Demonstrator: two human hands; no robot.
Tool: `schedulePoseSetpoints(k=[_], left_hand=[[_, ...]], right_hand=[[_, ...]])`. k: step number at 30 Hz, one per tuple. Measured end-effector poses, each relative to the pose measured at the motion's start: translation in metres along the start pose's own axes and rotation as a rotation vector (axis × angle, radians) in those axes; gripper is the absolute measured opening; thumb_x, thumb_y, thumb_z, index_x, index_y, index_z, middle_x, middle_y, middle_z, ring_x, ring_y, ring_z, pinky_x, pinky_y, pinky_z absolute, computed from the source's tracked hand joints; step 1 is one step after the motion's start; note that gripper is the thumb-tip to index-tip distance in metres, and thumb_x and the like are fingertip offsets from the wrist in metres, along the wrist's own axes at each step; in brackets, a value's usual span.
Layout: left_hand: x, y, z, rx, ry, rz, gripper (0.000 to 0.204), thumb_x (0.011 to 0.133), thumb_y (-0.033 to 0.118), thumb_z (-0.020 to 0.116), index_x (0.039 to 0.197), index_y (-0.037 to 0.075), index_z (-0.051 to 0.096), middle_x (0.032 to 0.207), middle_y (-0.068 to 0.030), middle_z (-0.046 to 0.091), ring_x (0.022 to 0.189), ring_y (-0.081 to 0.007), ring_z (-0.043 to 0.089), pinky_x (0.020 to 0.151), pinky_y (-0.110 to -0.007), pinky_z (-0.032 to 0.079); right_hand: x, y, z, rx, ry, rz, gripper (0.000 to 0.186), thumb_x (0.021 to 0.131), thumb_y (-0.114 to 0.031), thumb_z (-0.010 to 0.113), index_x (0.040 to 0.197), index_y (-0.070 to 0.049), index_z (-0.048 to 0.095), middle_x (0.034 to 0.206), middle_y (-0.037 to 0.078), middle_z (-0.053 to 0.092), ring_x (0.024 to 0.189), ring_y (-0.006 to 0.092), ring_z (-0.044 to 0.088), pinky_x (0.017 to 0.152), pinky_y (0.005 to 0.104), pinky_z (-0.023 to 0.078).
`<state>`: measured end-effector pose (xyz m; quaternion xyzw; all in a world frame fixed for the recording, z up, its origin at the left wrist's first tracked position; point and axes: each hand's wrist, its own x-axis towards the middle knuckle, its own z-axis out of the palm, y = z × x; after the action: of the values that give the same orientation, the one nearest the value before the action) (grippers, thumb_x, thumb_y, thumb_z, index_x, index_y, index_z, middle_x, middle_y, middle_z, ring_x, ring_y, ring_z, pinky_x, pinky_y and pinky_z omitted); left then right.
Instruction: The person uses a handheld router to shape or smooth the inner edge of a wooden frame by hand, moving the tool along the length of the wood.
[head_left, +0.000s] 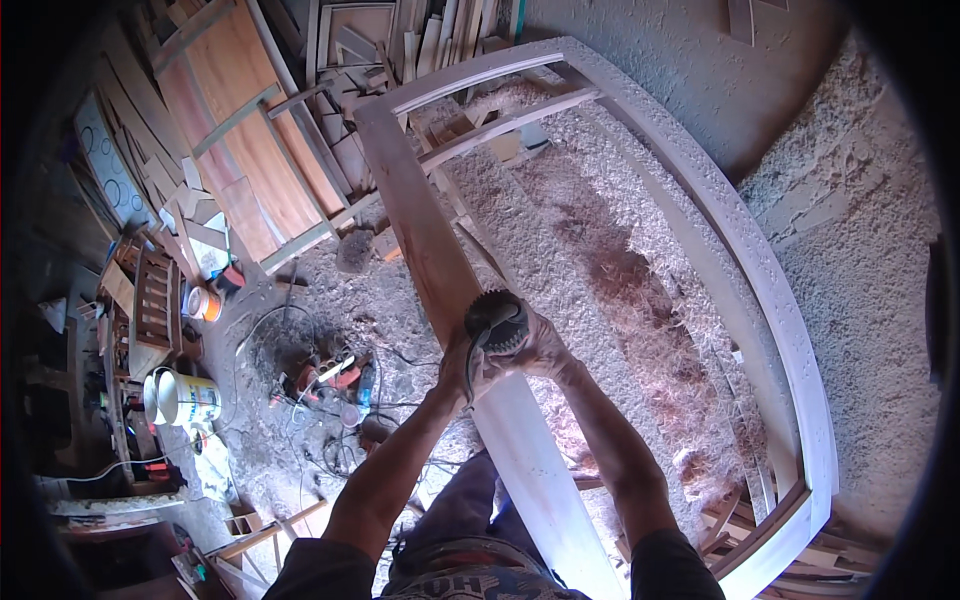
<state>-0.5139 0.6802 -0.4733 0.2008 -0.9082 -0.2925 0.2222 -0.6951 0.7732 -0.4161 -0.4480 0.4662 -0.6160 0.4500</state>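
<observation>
Both my hands are wrapped round a corded, dark round power tool (496,320) with a ribbed top; its exact kind is not clear. My left hand (463,366) grips its left side and my right hand (548,350) its right side. Beneath it lies a long, wide wooden board (420,225), which runs from the far end back past my waist. The tool's underside is hidden by my hands. The board forms the straight side of a large wooden frame (740,225) whose right side is curved. A curved crosspiece (510,126) spans it near the far end.
Wood shavings (620,275) cover the floor inside the frame. Left of me, cables and power tools (340,375) lie on the floor, with white buckets (190,397) beyond. Wooden panels (240,130) and offcuts lean at the far left. A wall (700,80) stands behind the frame.
</observation>
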Motion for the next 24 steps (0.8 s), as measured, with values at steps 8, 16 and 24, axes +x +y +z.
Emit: schedulePoseSetpoints(k=[8, 16, 24], left_hand=[[-0.031, 0.035, 0.018, 0.047, 0.112, 0.169, 0.112, 0.077, 0.029, 0.092, 0.163, 0.018, 0.022, 0.151, -0.0207, 0.054, 0.135, -0.0454, 0.056, 0.117, -0.059, 0.042], [-0.052, 0.091, 0.029, 0.003, -0.051, -0.024, 0.087, 0.072, 0.026, 0.088, 0.148, 0.005, 0.051, 0.145, -0.0209, 0.058, 0.135, -0.0430, 0.053, 0.115, -0.051, 0.044], [-0.105, 0.124, 0.052, -0.031, -0.112, -0.084, 0.080, 0.081, 0.035, 0.088, 0.146, 0.004, 0.054, 0.144, -0.0174, 0.060, 0.136, -0.0345, 0.056, 0.120, -0.048, 0.040]], right_hand=[[-0.047, -0.009, 0.002, 0.170, -0.033, 0.055, 0.083, 0.067, -0.019, 0.100, 0.136, -0.007, 0.056, 0.127, 0.006, 0.068, 0.113, 0.0142, 0.065, 0.101, 0.0307, 0.054], [-0.105, -0.012, -0.014, -0.099, -0.051, 0.020, 0.094, 0.071, 0.012, 0.092, 0.152, -0.010, 0.050, 0.142, 0.003, 0.064, 0.127, 0.0135, 0.061, 0.111, 0.0344, 0.053], [-0.166, -0.023, -0.006, 0.040, -0.086, 0.024, 0.092, 0.069, 0.005, 0.095, 0.149, -0.009, 0.052, 0.139, 0.004, 0.065, 0.125, 0.0152, 0.062, 0.112, 0.0345, 0.051]])
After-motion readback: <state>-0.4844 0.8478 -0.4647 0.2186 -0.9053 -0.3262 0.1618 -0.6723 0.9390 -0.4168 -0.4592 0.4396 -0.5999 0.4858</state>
